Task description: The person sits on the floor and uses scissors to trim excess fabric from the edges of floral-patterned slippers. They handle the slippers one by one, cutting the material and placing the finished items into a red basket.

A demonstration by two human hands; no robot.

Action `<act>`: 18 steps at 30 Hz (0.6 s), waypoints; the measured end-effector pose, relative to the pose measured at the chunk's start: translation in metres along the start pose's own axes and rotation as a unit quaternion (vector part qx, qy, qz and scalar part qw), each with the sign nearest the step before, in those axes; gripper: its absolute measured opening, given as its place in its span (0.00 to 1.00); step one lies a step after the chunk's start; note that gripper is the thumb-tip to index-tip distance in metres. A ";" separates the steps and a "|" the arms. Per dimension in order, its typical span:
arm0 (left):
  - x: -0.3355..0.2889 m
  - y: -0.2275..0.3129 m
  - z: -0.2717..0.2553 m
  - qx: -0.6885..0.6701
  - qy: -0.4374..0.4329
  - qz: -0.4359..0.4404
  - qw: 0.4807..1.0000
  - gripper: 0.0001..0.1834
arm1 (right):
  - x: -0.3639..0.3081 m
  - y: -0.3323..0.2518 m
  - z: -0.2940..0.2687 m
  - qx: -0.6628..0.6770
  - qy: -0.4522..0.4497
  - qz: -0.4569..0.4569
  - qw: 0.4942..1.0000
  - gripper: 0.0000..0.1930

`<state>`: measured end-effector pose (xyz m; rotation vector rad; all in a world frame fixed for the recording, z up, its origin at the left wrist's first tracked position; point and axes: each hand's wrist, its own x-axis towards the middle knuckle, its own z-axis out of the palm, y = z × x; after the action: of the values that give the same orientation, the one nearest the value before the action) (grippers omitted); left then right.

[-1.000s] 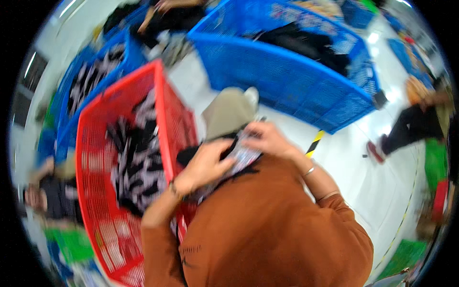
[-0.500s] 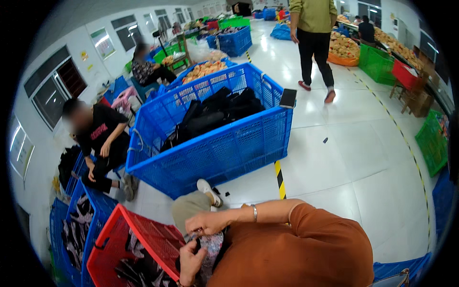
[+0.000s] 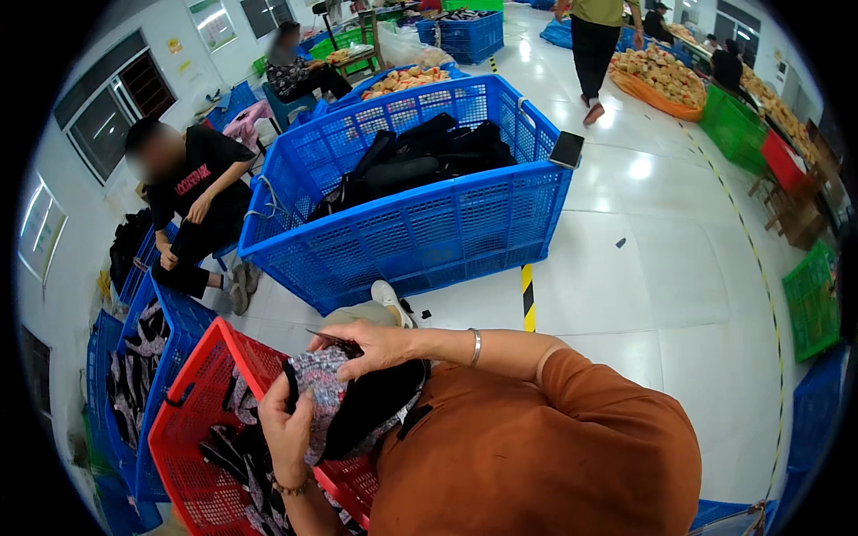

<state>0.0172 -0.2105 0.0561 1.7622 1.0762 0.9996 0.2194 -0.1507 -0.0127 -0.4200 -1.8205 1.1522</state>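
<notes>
A floral grey-and-pink fabric piece with black edging and a black inner side (image 3: 362, 411) lies across my lap. My left hand (image 3: 288, 433) pinches its left edge between thumb and fingers. Over its top, my right hand (image 3: 380, 347) is closed around small scissors (image 3: 332, 339); only a dark, pointed blade shows past the fingers, and the handles are hidden. Beside my left forearm stands a red plastic crate (image 3: 201, 393), holding more black and floral pieces (image 3: 237, 456).
A large blue crate (image 3: 402, 255) with black items stands ahead, a phone (image 3: 567, 150) on its corner. A seated person (image 3: 201, 179) is at left, near blue crates (image 3: 183, 357) of floral pieces. Another person (image 3: 597, 45) walks farther off. Striped tape (image 3: 528, 299) marks the floor.
My hands have moved apart and the fabric has been spread and raised, showing more floral and black surface. The blade now shows at my right fingers. The walking person is farther away.
</notes>
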 end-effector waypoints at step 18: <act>-0.005 -0.041 -0.025 -0.253 0.085 0.022 0.963 0.02 | 0.021 -0.012 0.022 0.108 0.252 0.098 0.957 0.13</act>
<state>-0.0186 -0.1975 0.0264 1.3050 0.7905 1.3364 0.1918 -0.1543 0.0052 -0.7061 -1.2184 1.2282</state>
